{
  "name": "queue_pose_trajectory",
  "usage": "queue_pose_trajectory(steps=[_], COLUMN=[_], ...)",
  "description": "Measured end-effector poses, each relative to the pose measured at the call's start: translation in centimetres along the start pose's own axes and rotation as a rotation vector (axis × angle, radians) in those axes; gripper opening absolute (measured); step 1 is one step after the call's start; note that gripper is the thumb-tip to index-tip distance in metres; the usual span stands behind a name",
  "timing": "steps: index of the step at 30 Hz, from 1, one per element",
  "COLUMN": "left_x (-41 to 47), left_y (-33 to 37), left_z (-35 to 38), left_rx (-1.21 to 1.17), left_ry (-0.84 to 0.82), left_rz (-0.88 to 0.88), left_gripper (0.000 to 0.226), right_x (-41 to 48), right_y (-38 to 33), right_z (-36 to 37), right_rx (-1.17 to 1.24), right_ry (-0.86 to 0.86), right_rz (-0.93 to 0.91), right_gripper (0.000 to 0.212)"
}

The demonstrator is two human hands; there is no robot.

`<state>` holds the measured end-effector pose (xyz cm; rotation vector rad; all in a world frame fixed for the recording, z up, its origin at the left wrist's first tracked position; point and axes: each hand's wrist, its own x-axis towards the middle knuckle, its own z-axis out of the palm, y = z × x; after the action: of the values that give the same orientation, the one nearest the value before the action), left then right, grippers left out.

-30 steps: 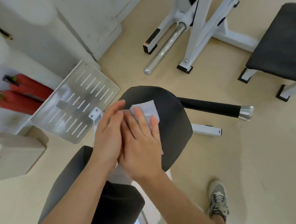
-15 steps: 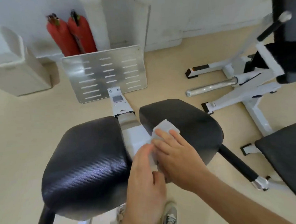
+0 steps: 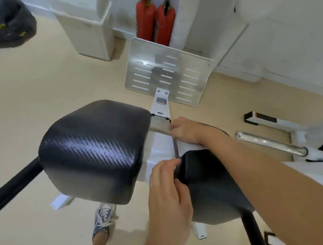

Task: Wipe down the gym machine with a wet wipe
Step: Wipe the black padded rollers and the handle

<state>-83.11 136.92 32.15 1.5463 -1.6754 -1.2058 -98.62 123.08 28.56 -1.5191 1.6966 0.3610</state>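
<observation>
The gym machine has two black padded cushions, a left pad (image 3: 94, 149) and a right pad (image 3: 210, 179), on either side of a white central beam (image 3: 159, 146). A white wet wipe (image 3: 188, 147) lies over the inner edge of the right pad, stretched between my hands. My right hand (image 3: 186, 130) is curled over the wipe's far end, beside the beam. My left hand (image 3: 169, 192) pinches the near end against the pad's inner edge. Most of the wipe is hidden under my hands and right forearm.
A slotted metal footplate (image 3: 168, 73) stands at the beam's far end, with two red fire extinguishers (image 3: 145, 19) and a white bin (image 3: 87, 28) behind it. A chrome bar (image 3: 269, 143) of another machine lies to the right. My shoe (image 3: 102, 223) is below the pads.
The view swung round so the footplate is straight ahead. My hands separated: the right moved up toward the beam, the left drew back, and the wipe is stretched along the right pad's inner edge.
</observation>
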Motion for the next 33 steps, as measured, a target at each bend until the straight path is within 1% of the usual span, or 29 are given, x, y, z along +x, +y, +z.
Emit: queue_pose_trajectory(steps=[2,3,5,6,8,9,10,11,14,15,16,17,19,20,23,25,26,27,28,30,31,32,33], left_x=[-0.7,-1.0,-1.5,-1.6,-2.0,-2.3,-2.6,-2.9,-3.8,-4.2,-4.6,-5.0,-5.6,-5.8,-6.0,-6.2,-6.4,-6.7,-6.9,-7.2,-7.2,-7.0,-6.7], left_y=[-0.3,-0.4,-0.5,-0.6,-0.6,-0.7,-0.7,-0.7,-0.9,-0.8,-0.9,-1.0,-1.3,-1.5,-2.1,-2.5,-2.8,-3.1,-3.3,-3.4,-3.2,-3.1,-2.6], left_z=[0.6,0.8,0.8,0.7,0.3,0.2,0.1,0.1,0.7,0.8,0.9,1.0,0.9,0.9,0.5,0.3,0.2,0.2,0.1,0.0,0.3,1.1,2.0], left_rx=[-0.058,-0.101,-0.164,-0.182,-0.198,-0.199,-0.199,-0.199,-0.214,-0.243,-0.293,-0.352,-0.45,-0.49,-0.617,-0.614,-0.574,-0.511,-0.425,-0.244,-0.193,-0.174,-0.176], left_ry=[0.09,0.115,0.128,0.128,0.139,0.144,0.145,0.142,0.134,0.143,0.155,0.167,0.174,0.175,0.213,0.249,0.277,0.316,0.359,0.453,0.467,0.445,0.388], left_rz=[-0.048,-0.084,-0.137,-0.154,-0.175,-0.176,-0.179,-0.188,-0.226,-0.263,-0.319,-0.385,-0.492,-0.525,-0.575,-0.546,-0.509,-0.443,-0.35,-0.132,-0.054,-0.006,0.014], left_gripper=[0.027,0.023,0.021,0.023,0.029,0.027,0.023,0.022,0.024,0.024,0.025,0.028,0.036,0.036,0.033,0.038,0.043,0.046,0.045,0.041,0.038,0.035,0.038], right_x=[0.3,-0.6,-3.9,-5.9,-9.9,-10.9,-10.8,-10.0,-6.3,-5.8,-6.1,-7.2,-10.6,-11.9,-13.3,-13.3,-13.4,-13.7,-14.0,-14.5,-14.7,-14.8,-14.9], right_y=[0.0,0.0,-0.4,-0.5,-1.4,-1.6,-1.4,-1.2,-0.5,-0.6,-0.7,-1.1,-1.7,-1.7,-1.1,-1.2,-1.4,-1.8,-2.1,-2.7,-3.0,-3.4,-3.6], right_z=[-0.1,-0.1,0.6,1.3,2.8,3.2,3.3,2.9,1.5,1.7,2.3,3.1,5.2,5.9,7.4,8.4,8.8,8.9,8.7,8.2,8.1,8.0,8.0], right_rx=[0.045,0.042,-0.023,-0.081,-0.223,-0.264,-0.264,-0.225,-0.043,-0.038,-0.084,-0.182,-0.408,-0.496,-0.772,-0.921,-0.933,-0.891,-0.783,-0.427,-0.24,-0.06,0.092], right_ry=[0.013,0.013,0.032,0.075,0.209,0.242,0.237,0.214,0.086,0.101,0.147,0.244,0.415,0.435,0.361,0.276,0.25,0.244,0.256,0.299,0.325,0.359,0.408], right_rz=[0.028,0.013,-0.105,-0.189,-0.338,-0.367,-0.359,-0.325,-0.168,-0.139,-0.129,-0.168,-0.361,-0.445,-0.619,-0.698,-0.733,-0.756,-0.771,-0.764,-0.733,-0.704,-0.684], right_gripper=[0.032,0.031,0.032,0.035,0.048,0.057,0.061,0.06,0.044,0.037,0.036,0.041,0.05,0.05,0.044,0.045,0.047,0.044,0.04,0.032,0.033,0.037,0.038])
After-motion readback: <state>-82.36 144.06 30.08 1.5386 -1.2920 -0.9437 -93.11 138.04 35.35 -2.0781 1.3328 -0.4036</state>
